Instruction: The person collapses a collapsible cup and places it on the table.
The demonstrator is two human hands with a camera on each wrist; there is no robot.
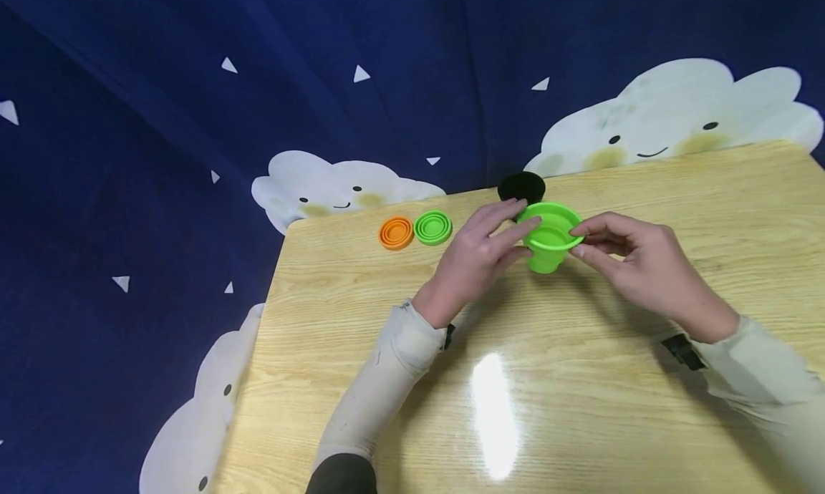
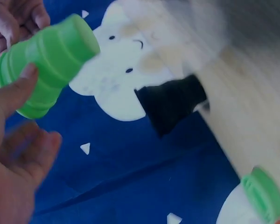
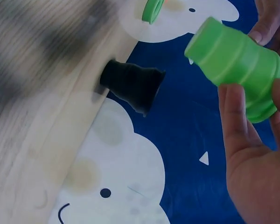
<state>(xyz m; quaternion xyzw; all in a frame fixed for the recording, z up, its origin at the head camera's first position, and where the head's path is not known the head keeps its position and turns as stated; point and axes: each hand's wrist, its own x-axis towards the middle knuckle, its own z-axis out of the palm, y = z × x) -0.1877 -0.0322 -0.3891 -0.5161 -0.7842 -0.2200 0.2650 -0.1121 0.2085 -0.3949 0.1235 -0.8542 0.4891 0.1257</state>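
A light green collapsible cup (image 1: 546, 259), stretched out to its ribbed full height, is held above the table with its mouth towards the head camera. My right hand (image 1: 644, 261) pinches its right rim. On the opposite side my left hand (image 1: 473, 254) has its thumb on the outer wall and fingers reaching over the rim; those fingers blur in the left wrist view. Just behind stands a black cup (image 1: 520, 186), also extended, partly covered by the left hand in the head view. Left of the hands, an orange collapsed cup (image 1: 396, 233) and a green collapsed cup (image 1: 432, 228) lie side by side.
The wooden table (image 1: 335, 315) ends at the back against a dark blue curtain (image 1: 412, 71) printed with white clouds and triangles. The black cup stands close to that back edge. A bright light reflection (image 1: 495, 415) shows on the near tabletop.
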